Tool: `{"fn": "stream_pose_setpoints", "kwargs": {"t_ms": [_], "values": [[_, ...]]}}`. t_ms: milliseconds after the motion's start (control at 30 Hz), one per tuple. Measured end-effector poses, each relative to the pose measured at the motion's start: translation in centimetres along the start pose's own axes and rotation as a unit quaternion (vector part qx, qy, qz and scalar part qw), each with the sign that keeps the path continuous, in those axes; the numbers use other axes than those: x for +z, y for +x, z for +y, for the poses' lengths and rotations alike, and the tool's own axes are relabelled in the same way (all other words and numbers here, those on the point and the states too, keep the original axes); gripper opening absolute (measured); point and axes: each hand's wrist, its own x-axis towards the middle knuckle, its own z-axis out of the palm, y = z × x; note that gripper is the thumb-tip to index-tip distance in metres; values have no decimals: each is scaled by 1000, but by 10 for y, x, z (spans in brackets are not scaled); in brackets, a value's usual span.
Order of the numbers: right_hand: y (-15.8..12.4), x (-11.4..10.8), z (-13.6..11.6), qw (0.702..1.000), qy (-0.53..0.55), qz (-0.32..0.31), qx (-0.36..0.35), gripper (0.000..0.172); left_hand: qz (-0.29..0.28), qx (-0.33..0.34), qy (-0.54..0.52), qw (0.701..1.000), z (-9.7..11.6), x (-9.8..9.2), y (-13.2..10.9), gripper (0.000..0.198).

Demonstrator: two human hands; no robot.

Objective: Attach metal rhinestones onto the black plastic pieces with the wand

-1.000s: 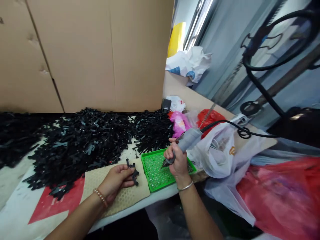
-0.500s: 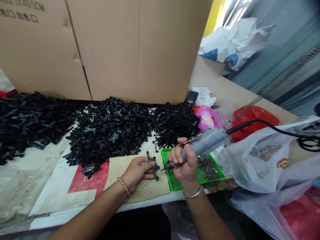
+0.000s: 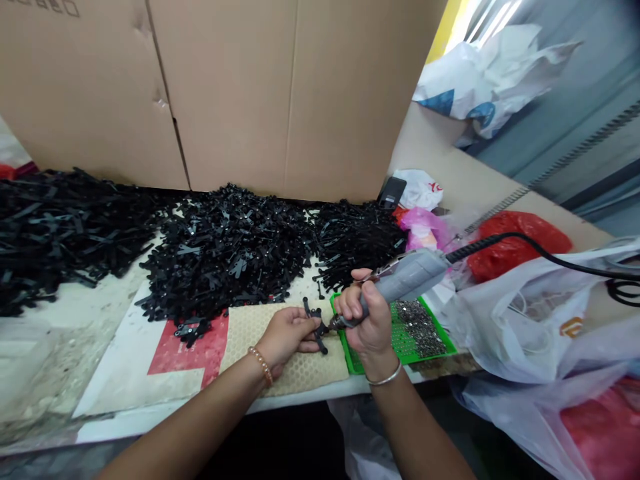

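Black part (image 3: 321, 329) is over a mat (image 3: 305, 378), perhaps touching, cardboard (image 3: 230, 100) behind.

Daylight glares white through a bright, striped opening (image 3: 484, 21) above and right of the right hand (image 3: 367, 320) gripping a grey, cylindrical power driver (image 3: 407, 277). Soft, even light covers the tall tan cardboard panel (image 3: 235, 93) beyond the grip; small highlights glint on the heaped black plastic parts (image 3: 235, 253) to its left. Shadow darkens the space below. Rightward, a crumpled red plastic bag (image 3: 605, 427) blurs in the wide-angle stretch.
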Motion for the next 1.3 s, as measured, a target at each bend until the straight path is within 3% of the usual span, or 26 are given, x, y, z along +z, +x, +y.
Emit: {"fn": "stream_pose_setpoints", "kwargs": {"t_ms": [400, 600, 800, 933, 1033, 1167, 1300], "values": [[-1, -6, 2, 1000, -11, -23, -13, 22, 6, -5, 7, 1000, 2, 3, -1, 9], [4, -11, -19, 997, -52, -54, -30, 29, 8, -15, 12, 1000, 2, 3, -2, 7], [9, -50, -46, 969, -225, -97, -32, 50, -2, -17, 26, 1000, 1, 1, 0, 4], [-1, -83, -47, 949, -292, -117, -16, 62, 4, -13, 31, 999, 0, 3, 0, 6], [-12, -103, -40, 951, -284, -123, 16, 69, 9, -8, 32, 999, -1, 4, -1, 7], [-19, -118, -26, 949, -265, -123, 119, 63, 21, -3, 40, 999, -2, 4, -1, 8], [-15, -123, -16, 940, -287, -115, 147, 47, 20, 2, 44, 999, -3, 5, 0, 8]]}}
